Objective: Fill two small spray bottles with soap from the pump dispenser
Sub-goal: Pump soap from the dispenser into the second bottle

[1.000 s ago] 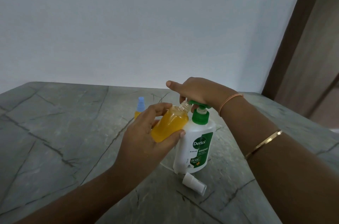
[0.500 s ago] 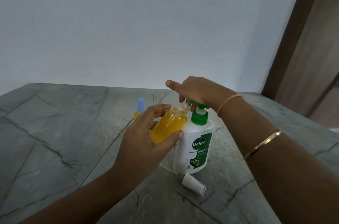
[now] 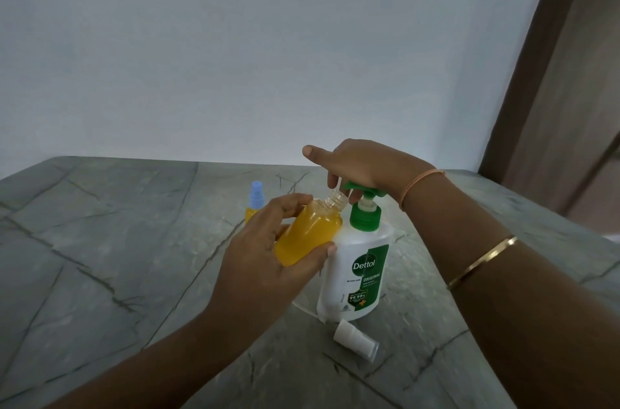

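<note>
My left hand (image 3: 268, 257) grips a small clear spray bottle (image 3: 308, 234) full of orange soap. The bottle is uncapped and tilted, its open neck just under the green nozzle of the pump dispenser (image 3: 359, 271), a white bottle with a green collar standing on the counter. My right hand (image 3: 362, 163) lies over the green pump head (image 3: 360, 189), fingers curled down round it and one finger pointing left. A second small bottle (image 3: 255, 204), orange-filled with a blue spray cap, stands behind my left hand, partly hidden. A white spray cap (image 3: 355, 340) lies in front of the dispenser.
Everything stands on a grey stone counter (image 3: 117, 257) with dark veins, against a pale wall. A brown door frame (image 3: 536, 73) rises at the right. A thin clear tube (image 3: 303, 306) lies on the counter beside the dispenser's base.
The pump head under my right hand has come up slightly, showing more of the white stem. My left hand keeps the bottle's neck at the nozzle.
</note>
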Tool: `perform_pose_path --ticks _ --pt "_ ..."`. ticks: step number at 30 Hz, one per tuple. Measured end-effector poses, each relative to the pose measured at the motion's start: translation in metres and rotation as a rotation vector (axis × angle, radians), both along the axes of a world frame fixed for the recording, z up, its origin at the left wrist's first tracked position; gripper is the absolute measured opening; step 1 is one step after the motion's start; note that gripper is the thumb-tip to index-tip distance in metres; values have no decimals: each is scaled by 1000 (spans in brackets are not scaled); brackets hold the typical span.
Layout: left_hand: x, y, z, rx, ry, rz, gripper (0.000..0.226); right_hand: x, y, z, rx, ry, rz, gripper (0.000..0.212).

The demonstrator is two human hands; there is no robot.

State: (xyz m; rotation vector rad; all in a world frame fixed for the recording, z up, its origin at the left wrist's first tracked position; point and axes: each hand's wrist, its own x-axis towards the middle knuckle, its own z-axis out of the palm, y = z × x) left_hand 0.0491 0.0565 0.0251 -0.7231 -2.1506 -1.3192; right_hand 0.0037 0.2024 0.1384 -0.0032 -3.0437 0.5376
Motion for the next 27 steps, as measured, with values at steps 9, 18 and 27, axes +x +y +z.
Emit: perform_pose_path --ticks 9,18,27 --pt "1 -1 -2 -1 16 9 54 2 -1 -8 -69 -14 15 66" --pt "-1 1 -3 0 27 4 54 -2 4 -1 -26 2 -5 71" --pt "-4 0 -4 14 46 7 52 -2 3 -10 -67 -18 -3 63"
